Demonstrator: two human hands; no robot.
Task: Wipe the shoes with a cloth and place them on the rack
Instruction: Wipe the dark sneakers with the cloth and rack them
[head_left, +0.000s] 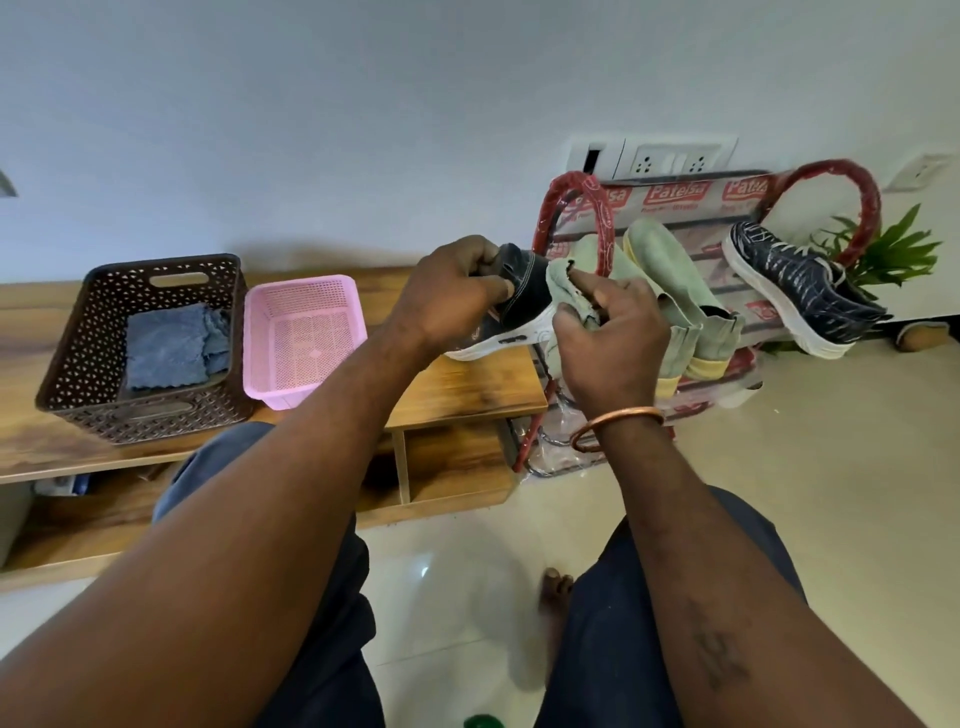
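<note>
Above dark trousers, the left hand gripped a dark sneaker, and the right hand pinched a green cloth. "Patelsa" marked the wrapped rack beside the wooden worktop.

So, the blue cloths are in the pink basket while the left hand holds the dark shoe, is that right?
Not quite: the head view shows the blue cloths in the brown basket, not the pink basket. The left hand does hold the dark shoe.

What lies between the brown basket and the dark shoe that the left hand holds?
The pink basket, on the wooden bench, next to the brown basket and apart from the dark shoe; head view.
</note>
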